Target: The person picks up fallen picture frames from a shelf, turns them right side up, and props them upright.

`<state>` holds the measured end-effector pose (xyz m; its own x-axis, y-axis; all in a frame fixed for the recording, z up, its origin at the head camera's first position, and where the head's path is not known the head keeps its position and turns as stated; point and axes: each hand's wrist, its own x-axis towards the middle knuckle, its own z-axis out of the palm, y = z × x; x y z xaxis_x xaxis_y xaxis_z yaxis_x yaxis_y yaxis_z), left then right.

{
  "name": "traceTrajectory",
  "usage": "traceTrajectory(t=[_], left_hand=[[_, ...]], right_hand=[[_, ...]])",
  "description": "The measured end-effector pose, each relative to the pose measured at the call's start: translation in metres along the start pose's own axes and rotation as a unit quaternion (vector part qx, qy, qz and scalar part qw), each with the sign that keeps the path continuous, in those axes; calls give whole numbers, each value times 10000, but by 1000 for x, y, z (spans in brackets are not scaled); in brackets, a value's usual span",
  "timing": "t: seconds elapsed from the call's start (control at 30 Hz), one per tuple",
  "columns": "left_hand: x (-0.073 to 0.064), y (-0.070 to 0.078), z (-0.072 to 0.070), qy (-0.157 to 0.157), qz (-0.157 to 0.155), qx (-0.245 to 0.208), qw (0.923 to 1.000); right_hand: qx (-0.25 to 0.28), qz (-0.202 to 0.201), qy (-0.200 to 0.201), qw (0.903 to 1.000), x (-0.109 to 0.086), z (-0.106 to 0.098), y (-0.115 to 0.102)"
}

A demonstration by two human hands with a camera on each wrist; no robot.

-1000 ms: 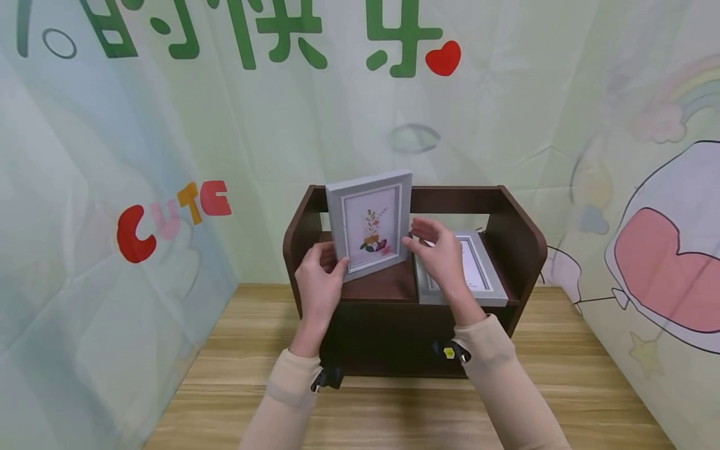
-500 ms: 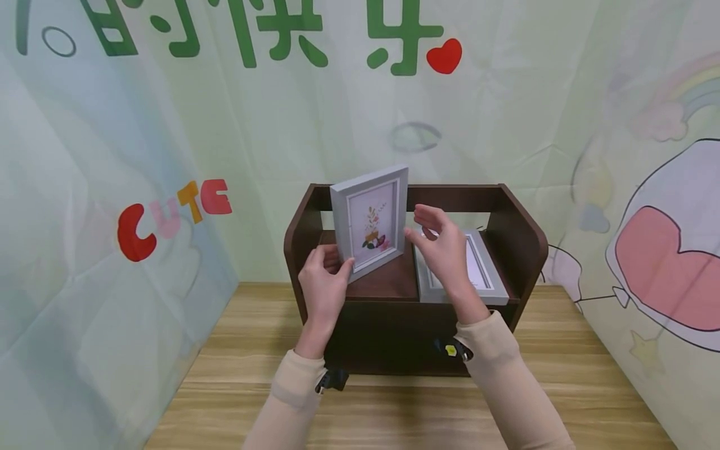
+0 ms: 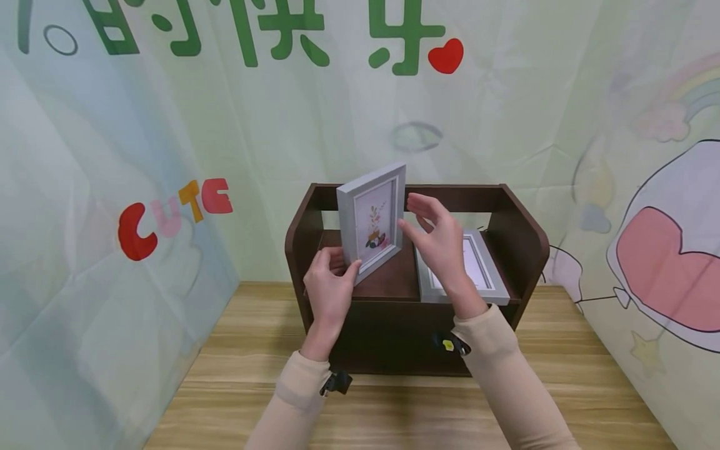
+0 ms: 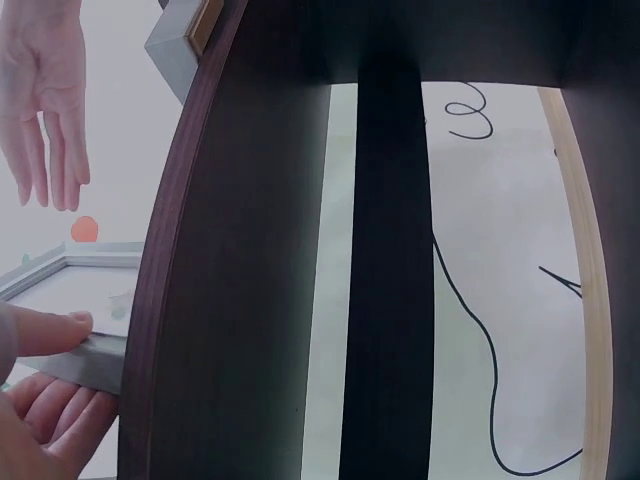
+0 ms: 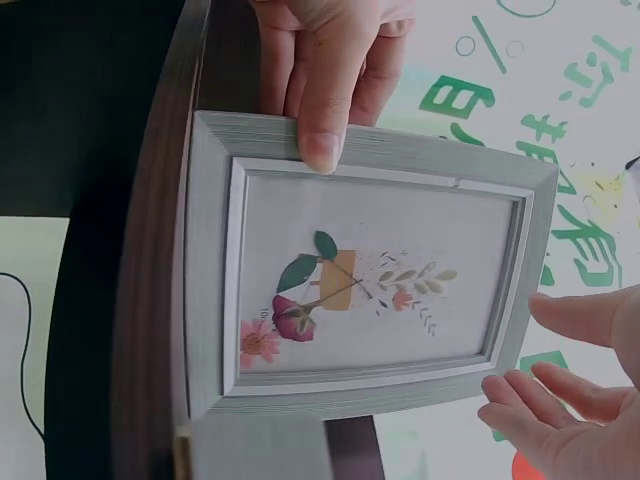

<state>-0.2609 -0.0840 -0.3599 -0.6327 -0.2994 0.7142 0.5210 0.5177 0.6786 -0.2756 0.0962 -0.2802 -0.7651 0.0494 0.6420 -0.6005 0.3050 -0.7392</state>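
A grey picture frame with a pressed-flower picture stands upright, turned at an angle, over the left half of a dark brown shelf. My left hand pinches its lower left side, thumb on the front and fingers behind, as the right wrist view shows with the left thumb over the border. Beside the opposite edge is my right hand, fingers spread loosely and thumb tip right at the frame's side. A second grey frame lies flat on the shelf's right half, partly covered by my right hand and wrist.
The shelf has raised side panels and a back rail. It stands on a wood-grain table against printed cloth walls. In the left wrist view the shelf's dark lower compartment fills the middle.
The upright frame has turned further edge-on, its left side coming rightward with my left hand. My right hand has risen slightly, its fingers staying off the frame's face.
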Motion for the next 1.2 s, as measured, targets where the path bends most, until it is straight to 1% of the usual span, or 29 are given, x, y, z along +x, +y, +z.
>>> traceTrajectory(t=[0.13,0.3,0.53,0.63,0.9,1.03,1.13,1.2], left_hand=[[-2,1,2,49,86,-50,9999],[-5,1,5,145,225,-9,9996],[-9,0,9,342,436,23,9985],[-10,1,11,403,477,28,9980],[-13,2,15,513,557,-65,9971],[-14,3,17,582,538,-85,9968],[-15,6,18,617,492,-88,9968],[-16,7,19,637,480,-89,9968]], right_hand=[[-67,-260,-6,9996,3,1,-4],[-71,-534,-41,9985,9,1,-12],[-32,-705,-209,9973,9,0,-50],[-3,-749,-285,9968,11,0,-56],[155,-1054,-534,9929,17,3,-61],[187,-1144,-652,9911,20,3,-63],[147,-1146,-779,9902,22,4,-62],[75,-1153,-871,9895,26,5,-55]])
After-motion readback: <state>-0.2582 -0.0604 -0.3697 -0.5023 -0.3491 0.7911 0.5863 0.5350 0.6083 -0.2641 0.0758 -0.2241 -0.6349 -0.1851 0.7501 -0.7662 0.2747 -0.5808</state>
